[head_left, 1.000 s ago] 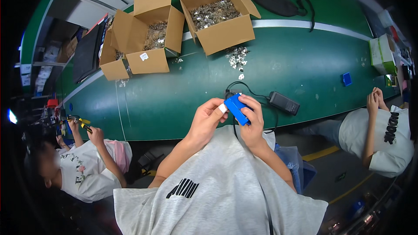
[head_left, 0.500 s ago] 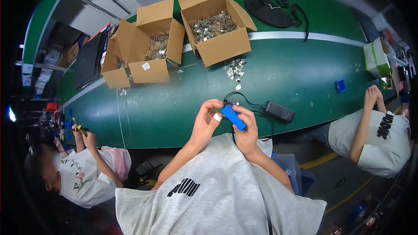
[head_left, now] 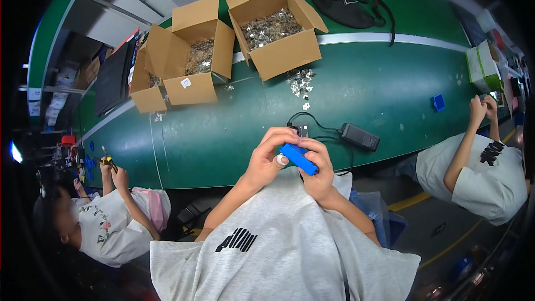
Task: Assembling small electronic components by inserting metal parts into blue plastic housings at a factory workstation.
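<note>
A small blue rectangular block (head_left: 299, 159) is held in front of my chest, near the table's front edge. My right hand (head_left: 319, 174) grips its right end, fingers over the far side. My left hand (head_left: 266, 155) closes on its left end, the thumb wrapped in white at the tip. Just beyond my fingertips lies a small dark part (head_left: 301, 129) with a black cable by it; my fingers partly cover it. Whether it touches the block I cannot tell. A black power adapter (head_left: 360, 137) rests on the table to the right, its cable curving toward that part.
Open cardboard boxes (head_left: 287, 56) of small metal pieces stand at the back of the green table (head_left: 234, 145). Loose pieces (head_left: 301, 83) lie before them. A black waist bag (head_left: 345, 5) and blue tray (head_left: 438, 102) are farther right. Co-workers sit on both sides.
My left fingers, spread near the cable end before, have come in against the blue block. The block has shifted slightly down, and the small dark part behind shows more.
</note>
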Demonstrator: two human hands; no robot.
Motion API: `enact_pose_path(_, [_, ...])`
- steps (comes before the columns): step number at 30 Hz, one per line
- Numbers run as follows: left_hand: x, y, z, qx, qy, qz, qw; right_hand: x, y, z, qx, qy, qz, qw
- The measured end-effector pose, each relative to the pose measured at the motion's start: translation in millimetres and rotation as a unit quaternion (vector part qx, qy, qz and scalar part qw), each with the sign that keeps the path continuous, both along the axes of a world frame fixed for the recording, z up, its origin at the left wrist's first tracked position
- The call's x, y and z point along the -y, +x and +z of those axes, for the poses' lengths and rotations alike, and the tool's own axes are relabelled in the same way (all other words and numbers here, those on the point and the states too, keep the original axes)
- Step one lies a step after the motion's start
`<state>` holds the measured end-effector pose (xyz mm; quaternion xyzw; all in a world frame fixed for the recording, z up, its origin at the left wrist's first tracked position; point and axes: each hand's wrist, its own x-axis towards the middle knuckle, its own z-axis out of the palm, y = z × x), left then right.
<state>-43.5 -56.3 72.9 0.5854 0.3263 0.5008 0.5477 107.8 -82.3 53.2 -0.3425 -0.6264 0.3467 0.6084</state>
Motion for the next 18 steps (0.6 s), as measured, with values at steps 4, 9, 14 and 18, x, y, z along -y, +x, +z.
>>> enact_pose_path(4, [-2, -4, 0, 0.003, 0.022, -0.021, 1.000, 1, 1, 4, -0.009, 0.007, 0.021, 1.000])
enact_pose_path(9, [-3, -6, -3, 0.034, 0.012, -0.041, 0.998, 0, 3, 6, -0.005, 0.006, 0.034, 0.999])
enact_pose_path(14, [9, 7, 8, 0.084, -0.119, 0.081, 0.986, -4, 4, 0, 0.036, 0.048, -0.046, 0.997])
enact_pose_path(18, [12, -7, 20, 0.127, -0.287, 0.026, 0.949, -5, 5, -7, 0.044, 0.053, -0.090, 0.994])
